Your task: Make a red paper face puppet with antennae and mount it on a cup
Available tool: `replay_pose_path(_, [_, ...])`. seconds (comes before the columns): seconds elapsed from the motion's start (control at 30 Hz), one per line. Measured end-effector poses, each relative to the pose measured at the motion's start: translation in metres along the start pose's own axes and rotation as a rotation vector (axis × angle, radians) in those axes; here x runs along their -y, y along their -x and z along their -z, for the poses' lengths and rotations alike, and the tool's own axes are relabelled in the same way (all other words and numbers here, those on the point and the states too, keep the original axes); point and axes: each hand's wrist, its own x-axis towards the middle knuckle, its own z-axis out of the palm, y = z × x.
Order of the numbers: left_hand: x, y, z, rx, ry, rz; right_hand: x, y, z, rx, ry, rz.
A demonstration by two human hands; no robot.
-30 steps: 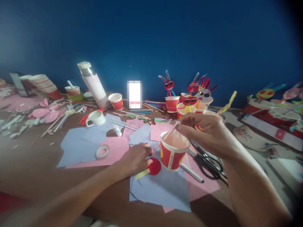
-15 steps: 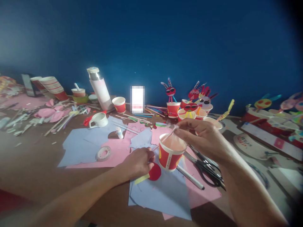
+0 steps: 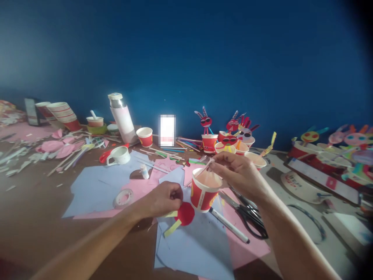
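A red paper cup with a white rim (image 3: 205,199) stands upright on the blue paper (image 3: 195,252). My right hand (image 3: 240,169), above and right of the cup, pinches the upper end of a thin pale stick (image 3: 202,171) that slants down across the rim. Something clear and wrinkled shows at those fingertips. Left of the cup, my left hand (image 3: 166,199) has its fingers curled in, and whatever they hold is hidden. Just below it lies a red disc (image 3: 186,214) with pale yellow strips (image 3: 172,228) at its edge. A white marker (image 3: 230,225) lies right of the cup.
Black-handled scissors (image 3: 253,219) lie under my right forearm. A tape roll (image 3: 123,198), glue stick (image 3: 144,171) and white mug (image 3: 120,154) are to the left. A flask (image 3: 124,120) and red cup (image 3: 145,137) stand behind. Decorated cups (image 3: 209,144) line the back right.
The view has shifted slightly, so most things sit a little lower and further left. My left hand has drawn back from the red disc, and a second yellow strip now shows there.
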Motion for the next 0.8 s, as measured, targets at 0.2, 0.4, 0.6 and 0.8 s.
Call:
replay_pose_path(0.2, [-0.007, 0.009, 0.016, 0.008, 0.264, -0.004, 0.003, -0.001, -0.004, 0.007, -0.017, -0.026])
replay_pose_path(0.4, [-0.008, 0.023, 0.029, 0.038, 0.519, 0.004, 0.001, -0.003, -0.007, -0.010, -0.018, -0.021])
replay_pose_path(0.6, [-0.004, 0.036, 0.038, 0.127, 0.899, -0.019, -0.006, -0.007, -0.009, -0.009, -0.038, -0.019])
replay_pose_path(0.8, [-0.015, 0.027, 0.033, 0.055, 0.956, -0.114, 0.000, -0.005, -0.011, 0.003, -0.106, -0.059])
